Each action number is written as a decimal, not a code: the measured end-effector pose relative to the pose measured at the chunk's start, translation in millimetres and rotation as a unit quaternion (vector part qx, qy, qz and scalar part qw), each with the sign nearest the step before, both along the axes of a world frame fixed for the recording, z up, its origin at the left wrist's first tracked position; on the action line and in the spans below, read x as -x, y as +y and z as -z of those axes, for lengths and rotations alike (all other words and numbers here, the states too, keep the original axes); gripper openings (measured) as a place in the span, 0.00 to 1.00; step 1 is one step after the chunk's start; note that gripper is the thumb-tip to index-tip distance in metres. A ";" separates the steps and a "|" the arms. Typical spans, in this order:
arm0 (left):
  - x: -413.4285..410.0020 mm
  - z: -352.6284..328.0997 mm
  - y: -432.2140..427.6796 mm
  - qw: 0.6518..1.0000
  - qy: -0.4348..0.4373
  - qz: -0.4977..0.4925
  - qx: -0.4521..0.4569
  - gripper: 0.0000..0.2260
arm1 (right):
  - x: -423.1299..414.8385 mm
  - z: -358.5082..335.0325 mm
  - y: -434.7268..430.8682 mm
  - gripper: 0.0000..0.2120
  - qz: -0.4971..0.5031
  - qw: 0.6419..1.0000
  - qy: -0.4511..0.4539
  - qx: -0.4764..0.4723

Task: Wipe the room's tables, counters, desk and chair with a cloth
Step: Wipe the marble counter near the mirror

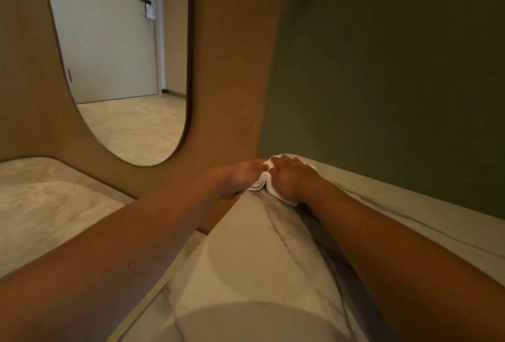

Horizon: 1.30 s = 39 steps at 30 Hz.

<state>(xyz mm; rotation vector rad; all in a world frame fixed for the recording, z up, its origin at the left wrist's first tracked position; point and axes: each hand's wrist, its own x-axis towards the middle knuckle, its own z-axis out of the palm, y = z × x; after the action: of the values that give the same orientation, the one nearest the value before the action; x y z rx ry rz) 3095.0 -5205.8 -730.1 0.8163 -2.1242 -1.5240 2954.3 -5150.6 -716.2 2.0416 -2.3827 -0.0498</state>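
A white folded cloth (pixel 261 183) lies at the far end of a pale marble-look counter (pixel 246 259) that runs away from me along a green wall. My left hand (pixel 240 177) grips the cloth's left edge with curled fingers. My right hand (pixel 292 175) lies flat on top of the cloth, fingers straight, pressing it onto the counter. Most of the cloth is hidden under the two hands.
A tan wooden panel (pixel 232 68) with a rounded cut-out stands at the counter's far end, right behind the hands. The green wall (pixel 382 82) borders the counter on the right. Through the cut-out I see pale floor (pixel 136 128) and a grey door (pixel 109 35).
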 end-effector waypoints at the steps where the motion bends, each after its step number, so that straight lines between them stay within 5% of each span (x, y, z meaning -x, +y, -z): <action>1: -6.0 1.1 4.8 1.000 0.004 -0.006 -0.003 0.12 | -5.7 0.0 6.2 0.27 0.003 1.000 -0.005 0.003; 15: -158.9 12.1 141.8 0.994 -0.029 -0.103 0.022 0.11 | -128.3 6.8 129.9 0.30 -0.062 0.997 -0.053 -0.016; 22: -236.0 21.0 226.7 0.978 0.052 -0.131 -0.154 0.14 | -196.0 0.6 210.1 0.31 -0.159 0.985 -0.059 -0.033; 28: -244.9 49.1 286.1 0.971 0.085 -0.221 0.016 0.14 | -224.3 -10.9 270.1 0.29 -0.183 0.980 -0.049 -0.068; 31: -242.4 64.7 314.0 0.957 0.059 -0.241 0.150 0.26 | -227.1 -10.1 300.4 0.30 -0.199 0.978 -0.030 -0.059; 35: -239.6 80.5 330.8 0.864 -0.074 -0.242 0.436 0.30 | -217.7 0.4 338.1 0.30 -0.218 0.976 -0.002 0.008; 39: -229.1 62.8 340.3 0.795 -0.161 -0.169 0.560 0.28 | -194.0 10.3 368.5 0.31 -0.220 0.974 0.034 0.047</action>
<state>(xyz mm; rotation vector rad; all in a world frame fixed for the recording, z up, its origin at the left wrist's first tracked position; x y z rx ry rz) 3324.1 -4865.5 -792.9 0.8960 -2.3788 0.1946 3148.3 -4782.1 -726.5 2.4191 -1.8053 -0.0024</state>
